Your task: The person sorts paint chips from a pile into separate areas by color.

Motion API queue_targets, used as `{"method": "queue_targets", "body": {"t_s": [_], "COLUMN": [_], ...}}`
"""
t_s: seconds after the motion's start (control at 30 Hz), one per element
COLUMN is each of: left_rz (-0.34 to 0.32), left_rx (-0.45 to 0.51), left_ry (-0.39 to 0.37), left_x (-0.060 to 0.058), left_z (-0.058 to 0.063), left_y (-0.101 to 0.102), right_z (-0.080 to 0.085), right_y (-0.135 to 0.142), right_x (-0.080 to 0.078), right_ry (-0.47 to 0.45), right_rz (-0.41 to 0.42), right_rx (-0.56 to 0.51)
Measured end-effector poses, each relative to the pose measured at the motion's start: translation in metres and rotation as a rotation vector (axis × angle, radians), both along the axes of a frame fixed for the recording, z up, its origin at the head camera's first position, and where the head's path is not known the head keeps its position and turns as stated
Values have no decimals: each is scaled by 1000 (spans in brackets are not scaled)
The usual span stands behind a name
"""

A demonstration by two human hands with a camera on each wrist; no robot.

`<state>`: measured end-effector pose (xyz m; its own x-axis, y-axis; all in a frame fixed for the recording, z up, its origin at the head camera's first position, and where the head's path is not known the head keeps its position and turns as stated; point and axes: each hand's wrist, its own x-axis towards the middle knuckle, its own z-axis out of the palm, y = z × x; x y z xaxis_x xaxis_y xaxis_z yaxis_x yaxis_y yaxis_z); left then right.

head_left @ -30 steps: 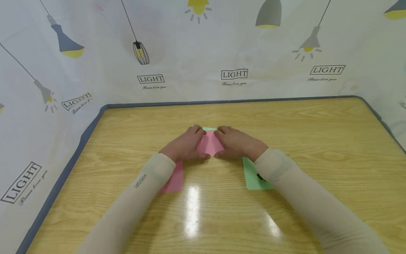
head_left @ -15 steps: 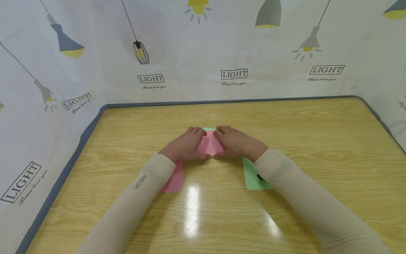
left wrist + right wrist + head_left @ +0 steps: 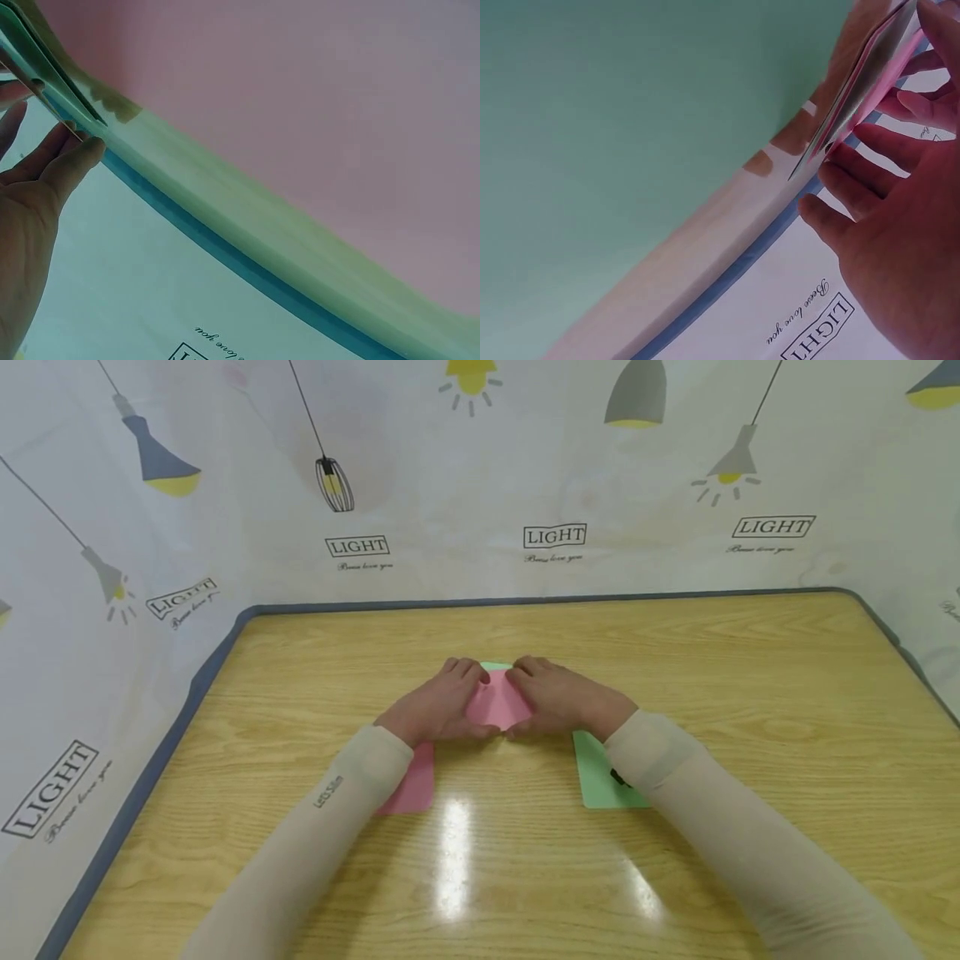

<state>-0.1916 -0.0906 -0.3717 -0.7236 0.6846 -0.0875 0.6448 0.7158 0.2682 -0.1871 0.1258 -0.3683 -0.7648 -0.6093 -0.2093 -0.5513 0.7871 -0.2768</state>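
Two hands [image 3: 444, 700] [image 3: 562, 697] gripping pink card [image 3: 498, 700], L sleeve [image 3: 300, 843] "Let's Slim", bkgd [image 3: 450, 485] "LIGHT"

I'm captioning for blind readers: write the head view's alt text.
A left hand and right hand hold a pink card, a green edge behind it, at a wooden table; sleeves partly hide a darker pink card, left, and a green card, right.

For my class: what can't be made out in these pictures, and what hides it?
- Head: much of the lower pink card, under the left sleeve.
- Head: the whole black mark on the lower green card, partly covered by the right sleeve.
- Head: most of the green sheet, behind the held pink sheet.
- Head: the held pink sheet's side edges, behind the left hand and right hand.
- Left wrist: the boxed print, cut off by the bottom edge.
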Motion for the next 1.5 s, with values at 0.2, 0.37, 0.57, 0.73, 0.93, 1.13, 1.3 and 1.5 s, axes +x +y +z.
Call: {"method": "queue_targets", "body": {"t_s": [0.2,0.37,0.57,0.73,0.93,1.13,1.3,1.5], "left_rz": [3,26,61,68,107,132,134,120], "left_rx": [10,35,68,98,97,88,116,110], "left_ry": [7,-21,-11,-2,-42,-59,-49,-27], "left_x": [2,7,17,27,41,56,65,73], "left_z": [1,6,11,17,23,24,23,18], "left_y": [-3,-12,-30,-45,-65,-84,-98,-112], "right_z": [4,7,13,18,22,22,19,13], "right_y": [-1,-5,-17,-29,-48,-66,-76,-85], "right_x": [3,6,11,15,24,32,36,40], "right_ry": [12,32,45,46,66,64,71,68], "right_rz": [2,14,59,90,135,162,186,231], "right_rx": [-33,-68,-101,-125,-125,-116,-113,-91]}}
